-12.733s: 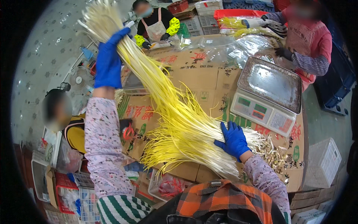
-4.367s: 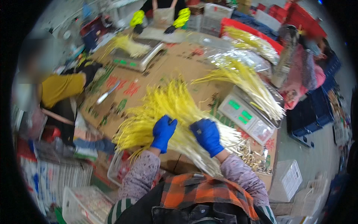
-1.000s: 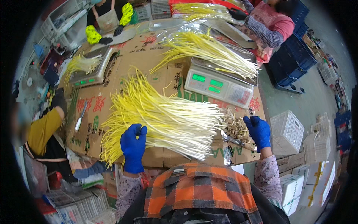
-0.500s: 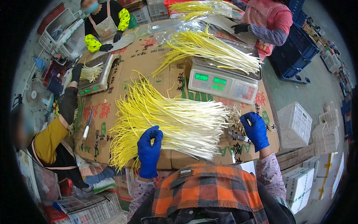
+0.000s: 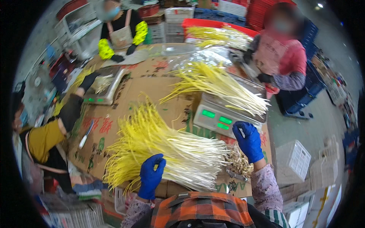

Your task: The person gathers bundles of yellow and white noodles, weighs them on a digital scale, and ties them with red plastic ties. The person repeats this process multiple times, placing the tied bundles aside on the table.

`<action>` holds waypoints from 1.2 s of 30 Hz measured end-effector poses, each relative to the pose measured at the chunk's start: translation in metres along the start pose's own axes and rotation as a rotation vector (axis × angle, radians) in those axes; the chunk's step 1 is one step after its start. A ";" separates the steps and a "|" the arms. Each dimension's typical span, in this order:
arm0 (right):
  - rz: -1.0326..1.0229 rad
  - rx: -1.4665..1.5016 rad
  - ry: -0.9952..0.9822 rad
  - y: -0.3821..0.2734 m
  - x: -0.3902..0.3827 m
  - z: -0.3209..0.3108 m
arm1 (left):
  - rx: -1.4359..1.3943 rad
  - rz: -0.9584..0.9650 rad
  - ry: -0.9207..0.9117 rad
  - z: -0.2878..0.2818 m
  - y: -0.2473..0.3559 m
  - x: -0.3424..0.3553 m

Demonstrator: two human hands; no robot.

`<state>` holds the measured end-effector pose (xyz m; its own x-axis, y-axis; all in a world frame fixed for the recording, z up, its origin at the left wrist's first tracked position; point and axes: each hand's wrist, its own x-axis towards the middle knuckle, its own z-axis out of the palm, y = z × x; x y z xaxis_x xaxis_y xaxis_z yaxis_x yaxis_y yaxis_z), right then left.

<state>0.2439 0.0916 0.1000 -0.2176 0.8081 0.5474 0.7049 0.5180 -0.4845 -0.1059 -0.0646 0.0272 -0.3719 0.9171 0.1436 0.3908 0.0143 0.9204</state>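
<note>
Blue-gloved right hand [image 5: 249,143] now nearer scale [image 5: 205,122]

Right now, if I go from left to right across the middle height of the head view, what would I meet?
Mustard sleeve → left knife → large stalk pile → right hand → white crate.
</note>
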 end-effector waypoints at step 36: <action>0.060 0.203 -0.143 -0.079 -0.162 0.023 | -0.931 -0.484 -0.278 0.022 -0.026 -0.018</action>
<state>0.2076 -0.0739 0.0337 -0.2829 0.8629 0.4188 0.5728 0.5022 -0.6478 -0.0910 -0.0730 -0.0072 -0.0648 0.9554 -0.2880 -0.5818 0.1983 0.7888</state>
